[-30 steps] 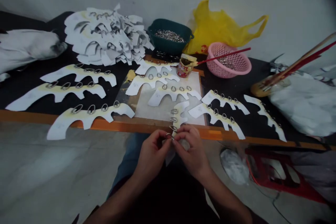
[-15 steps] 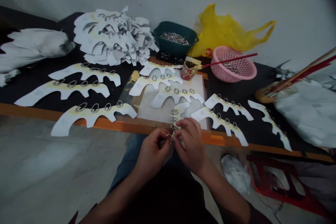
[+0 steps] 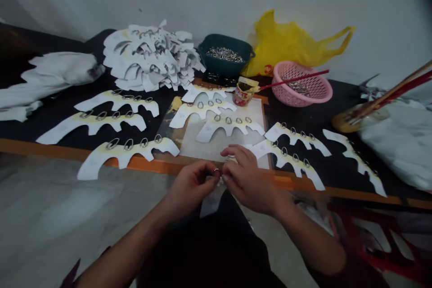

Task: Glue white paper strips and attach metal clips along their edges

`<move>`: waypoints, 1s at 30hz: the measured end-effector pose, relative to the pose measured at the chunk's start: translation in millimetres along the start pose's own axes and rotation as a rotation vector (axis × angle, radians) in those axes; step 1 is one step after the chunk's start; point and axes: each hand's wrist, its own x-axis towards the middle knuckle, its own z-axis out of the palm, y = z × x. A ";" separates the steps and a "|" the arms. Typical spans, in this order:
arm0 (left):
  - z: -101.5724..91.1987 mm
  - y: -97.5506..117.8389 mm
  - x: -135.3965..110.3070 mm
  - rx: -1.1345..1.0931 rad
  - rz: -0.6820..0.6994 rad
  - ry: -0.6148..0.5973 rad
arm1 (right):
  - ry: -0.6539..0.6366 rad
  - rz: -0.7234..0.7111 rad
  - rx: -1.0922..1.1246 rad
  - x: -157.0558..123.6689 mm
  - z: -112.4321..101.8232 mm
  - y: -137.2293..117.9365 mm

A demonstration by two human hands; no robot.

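Observation:
My left hand [image 3: 193,190] pinches a small metal ring [image 3: 216,171] between thumb and finger. My right hand [image 3: 245,175] closes on a white paper cutout, and its fingers cover most of the upper part. The cutout's lower end [image 3: 211,202] hangs below my hands, over my lap. Close by on the table, a yellow-stained cutout with metal rings along its edge [image 3: 128,153] lies to the left, and another [image 3: 286,157] lies to the right. Several more lie in rows beyond them.
A heap of cutouts [image 3: 151,58] rises at the back, beside a green basket of rings [image 3: 224,68], a glue jar [image 3: 242,94] with a red-handled brush, and a pink basket [image 3: 303,82]. A yellow bag [image 3: 286,45] lies against the wall. The table's orange edge [image 3: 50,146] runs in front.
My right hand has moved up and right across the cutout, hiding the rings that showed on it. The whole view has shifted slightly, with the table lower in the frame.

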 end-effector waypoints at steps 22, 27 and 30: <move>20.6 7.7 -5.5 0.548 0.650 0.611 | 0.381 0.228 0.287 -5.0 13.9 -31.6; 4.0 21.2 -9.6 0.316 0.420 0.331 | 0.278 0.233 0.458 -10.7 1.6 -29.8; 0.4 26.5 -11.5 0.306 0.442 0.284 | 0.245 0.261 0.534 -16.0 -2.6 -27.5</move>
